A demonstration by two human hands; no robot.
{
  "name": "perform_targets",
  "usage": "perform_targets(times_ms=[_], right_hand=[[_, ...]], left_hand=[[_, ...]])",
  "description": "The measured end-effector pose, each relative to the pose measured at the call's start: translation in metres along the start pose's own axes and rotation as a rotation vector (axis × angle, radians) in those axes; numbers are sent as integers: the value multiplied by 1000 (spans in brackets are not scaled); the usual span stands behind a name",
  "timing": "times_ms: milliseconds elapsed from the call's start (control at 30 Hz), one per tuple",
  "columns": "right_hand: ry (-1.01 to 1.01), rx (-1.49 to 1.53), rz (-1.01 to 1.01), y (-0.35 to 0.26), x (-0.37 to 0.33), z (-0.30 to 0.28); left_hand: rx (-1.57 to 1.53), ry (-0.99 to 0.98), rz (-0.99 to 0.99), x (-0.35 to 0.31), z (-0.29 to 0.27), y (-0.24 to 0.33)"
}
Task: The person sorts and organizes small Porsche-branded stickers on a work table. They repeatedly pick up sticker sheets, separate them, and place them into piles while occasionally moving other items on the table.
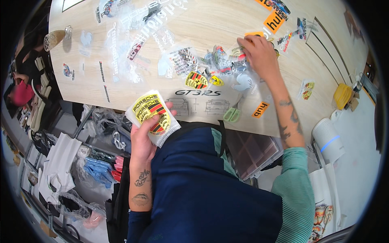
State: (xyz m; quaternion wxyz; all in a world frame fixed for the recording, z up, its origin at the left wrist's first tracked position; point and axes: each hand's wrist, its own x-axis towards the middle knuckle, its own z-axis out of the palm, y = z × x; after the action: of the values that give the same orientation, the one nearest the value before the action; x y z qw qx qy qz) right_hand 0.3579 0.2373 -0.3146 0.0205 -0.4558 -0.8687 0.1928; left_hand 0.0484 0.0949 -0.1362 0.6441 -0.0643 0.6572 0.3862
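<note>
My left hand (148, 129), near the table's front edge, grips a stack of stickers (149, 108) on clear-white backing. They are yellow with black lettering and red-and-black crests, and my thumb lies across the front. Further off to the right, my right hand (259, 54) reaches over the loose sticker pile, its fingers bent down and close together. What its fingertips pinch is hidden. Beside them lie an orange-and-black sticker (254, 35) and a small striped decal (238, 52). A yellow crest sticker (196, 80) and a smaller yellow shield sticker (216, 81) lie between my hands.
Green-handled scissors (231, 114) rest at the front edge of the wooden table (87, 91), near an orange sticker (260, 109). Clear transfer decals (117, 52) spread across the left. A yellow roll (343, 96) stands at right. Bagged goods (99, 170) fill shelving below left.
</note>
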Motion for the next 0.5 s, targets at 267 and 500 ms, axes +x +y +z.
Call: perform_targets(times_ms=[267,500], right_hand=[[-51,-37,-52,25,15,-15],[-60,25,-113,3,9,6]], left_hand=[[-51,26,8,-3,-8,-4],[-89,35,2,-7,-15,-7]])
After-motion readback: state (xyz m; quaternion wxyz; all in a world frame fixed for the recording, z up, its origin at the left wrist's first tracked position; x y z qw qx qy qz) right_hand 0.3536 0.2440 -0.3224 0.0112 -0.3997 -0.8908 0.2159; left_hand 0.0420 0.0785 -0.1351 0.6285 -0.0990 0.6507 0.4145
